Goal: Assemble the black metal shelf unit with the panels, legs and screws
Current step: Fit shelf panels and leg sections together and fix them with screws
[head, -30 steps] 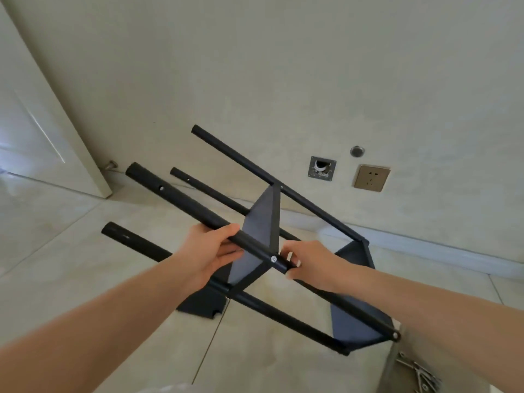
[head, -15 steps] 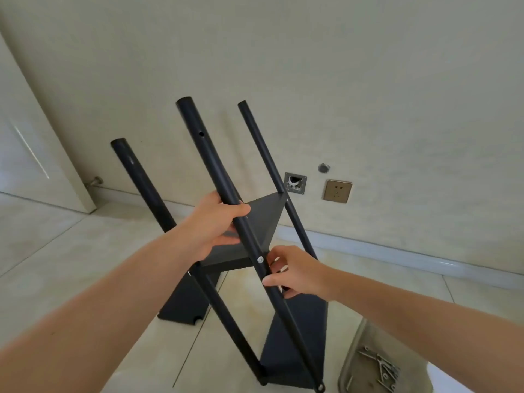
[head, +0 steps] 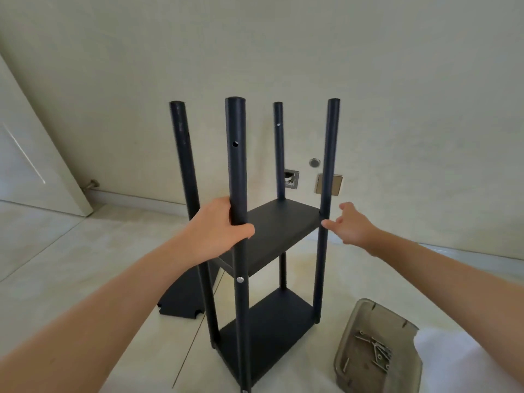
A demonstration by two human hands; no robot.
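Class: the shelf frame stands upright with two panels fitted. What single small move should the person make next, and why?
Probably reach for the spare panel on the floor: the left hand grips a leg, the right hand is free, and the legs' upper screw holes are empty.

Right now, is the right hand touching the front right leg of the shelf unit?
Cannot tell. In the head view the right hand is open beside the front right leg; its fingertip reaches the leg's edge, but no contact or gap shows plainly.

Matt black metal shelf unit [head: 279, 222] — shiny steel screws [head: 374, 351] in a translucent plastic tray [head: 365, 313].
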